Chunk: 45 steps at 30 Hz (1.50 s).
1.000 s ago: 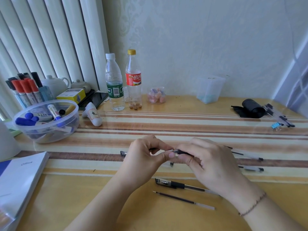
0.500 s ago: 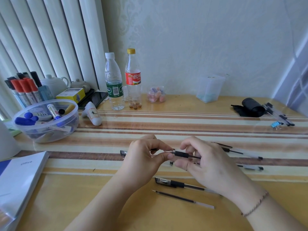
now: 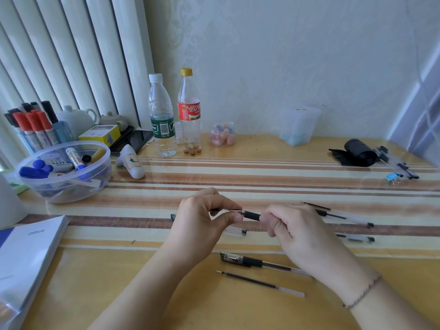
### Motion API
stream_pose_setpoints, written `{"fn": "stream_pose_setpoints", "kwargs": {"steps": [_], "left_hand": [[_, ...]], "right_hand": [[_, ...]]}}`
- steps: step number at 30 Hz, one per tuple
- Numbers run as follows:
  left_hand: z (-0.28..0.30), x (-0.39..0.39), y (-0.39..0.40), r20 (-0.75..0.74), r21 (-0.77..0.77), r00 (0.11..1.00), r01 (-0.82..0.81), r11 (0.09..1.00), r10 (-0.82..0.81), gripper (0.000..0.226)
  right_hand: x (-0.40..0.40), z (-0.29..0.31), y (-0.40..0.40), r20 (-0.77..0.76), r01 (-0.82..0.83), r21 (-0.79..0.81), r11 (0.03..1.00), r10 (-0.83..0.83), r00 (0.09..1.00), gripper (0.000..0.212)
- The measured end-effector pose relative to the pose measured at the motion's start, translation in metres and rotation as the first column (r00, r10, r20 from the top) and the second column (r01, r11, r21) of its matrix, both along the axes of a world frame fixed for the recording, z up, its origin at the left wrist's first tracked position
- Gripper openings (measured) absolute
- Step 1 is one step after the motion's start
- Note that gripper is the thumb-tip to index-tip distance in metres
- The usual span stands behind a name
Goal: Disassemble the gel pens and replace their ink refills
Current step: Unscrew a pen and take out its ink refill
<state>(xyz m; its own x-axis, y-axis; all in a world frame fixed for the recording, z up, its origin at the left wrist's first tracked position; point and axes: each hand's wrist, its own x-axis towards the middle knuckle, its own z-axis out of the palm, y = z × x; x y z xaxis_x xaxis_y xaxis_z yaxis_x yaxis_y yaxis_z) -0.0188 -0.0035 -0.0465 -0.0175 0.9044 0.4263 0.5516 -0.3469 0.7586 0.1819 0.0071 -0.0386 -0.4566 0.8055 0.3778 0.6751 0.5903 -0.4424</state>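
- Above the table's (image 3: 262, 148) near-middle, pen (image 3: 250, 215) lies level, long axis left-right between both hands.
- Left hand (image 3: 204, 217) pinches the tip end.
- Right hand (image 3: 297, 234) curls round the barrel.
- Spare refill (image 3: 259, 283) lies near the front edge, closer to the right hand.

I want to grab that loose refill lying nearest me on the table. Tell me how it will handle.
The loose refill is a thin bare tube, so it is probably very light and may flex a little. It looks round and lies flat on the glossy table, so a nudge would likely roll or slide it. Pinching it up may be fiddly.
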Motion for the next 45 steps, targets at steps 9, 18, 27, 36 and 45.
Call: {"fn": "stream_pose_setpoints", "kwargs": {"steps": [9,18,27,36,45], "left_hand": [[-0.0032,-0.0016,0.0006,-0.062,0.118,0.997,0.042,0.992,-0.035,0.008],[-0.0020,0.0002,-0.0014,-0.239,0.185,0.970,0.079,0.980,-0.033,0.024],[-0.0011,-0.0095,-0.0033,-0.111,-0.030,0.981,0.156,0.987,-0.159,0.033],[0.0030,-0.0082,-0.0035,-0.078,-0.021,0.992,0.095,0.995,-0.096,0.046],[0.0054,-0.0051,-0.0066,-0.076,-0.063,0.984,0.158,0.985,-0.163,0.052]], "right_hand": [[-0.0001,0.0040,-0.0006,0.172,0.070,0.082,0.994,-0.083,0.981,0.023],[0.0048,0.0010,0.0020,0.130,0.080,-0.041,0.996,-0.074,0.989,0.032],[0.0033,-0.0009,0.0035,0.065,0.165,0.129,0.978,-0.175,0.982,0.012],[0.0023,0.0008,0.0025,0.060,0.154,0.138,0.978,-0.163,0.985,0.017],[0.0037,0.0006,0.0019,0.042,0.101,0.198,0.975,-0.111,0.993,0.022]]}}
